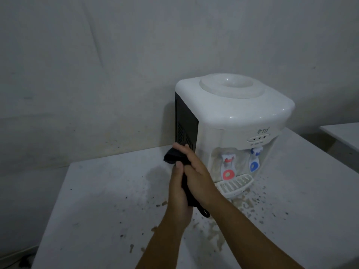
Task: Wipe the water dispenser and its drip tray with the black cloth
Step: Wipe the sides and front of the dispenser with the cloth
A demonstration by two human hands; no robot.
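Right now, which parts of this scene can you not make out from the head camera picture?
1. Black cloth: its middle is hidden between the left hand and right hand.
2. Water dispenser: its back and far side face away from the camera.
3. Indicator labels: too small and blurred to read.
4. Second table: cut off by the right edge.

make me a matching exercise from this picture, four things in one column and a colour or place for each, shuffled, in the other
Things:
1. black cloth
2. drip tray
3. left tap
4. right tap

Descriptions:
A. blue lever
B. held between both hands, beside the water dispenser's dark side panel
C. red lever
D. white slotted piece at the dispenser's foot, under the taps

Pairs: 1-B, 2-D, 3-C, 4-A
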